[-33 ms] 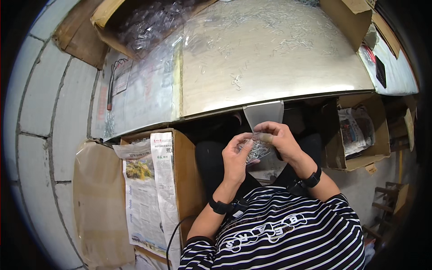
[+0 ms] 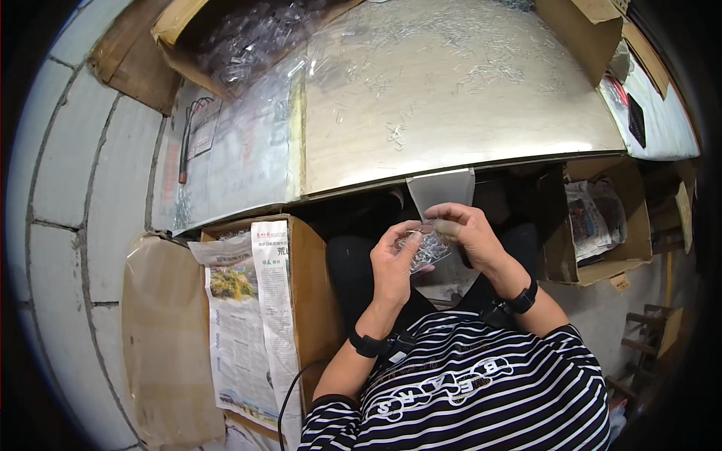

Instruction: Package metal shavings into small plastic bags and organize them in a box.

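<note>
Below the table's front edge, over my lap, I hold a small clear plastic case (image 2: 432, 254) full of thin silver metal pieces, perhaps clips or pins. My left hand (image 2: 392, 269) is closed on its left side, the thumb lying over the front. My right hand (image 2: 472, 239) pinches at the upper right edge, its thumb and fingertips close to those of the left. The fingers hide part of the case, and I cannot make out whether its lid is closed.
Small silver pieces (image 2: 492, 74) lie scattered over the pale tabletop (image 2: 466, 139). At the far left a cardboard box (image 2: 188, 64) holds many clear plastic cases (image 2: 259, 37). A newspaper-covered box (image 2: 312, 278) stands left of me; an open carton (image 2: 635, 218) with newspaper stands right.
The case in my hands has tilted very slightly, and the right fingertips have shifted a little on its edge. All else is the same.
</note>
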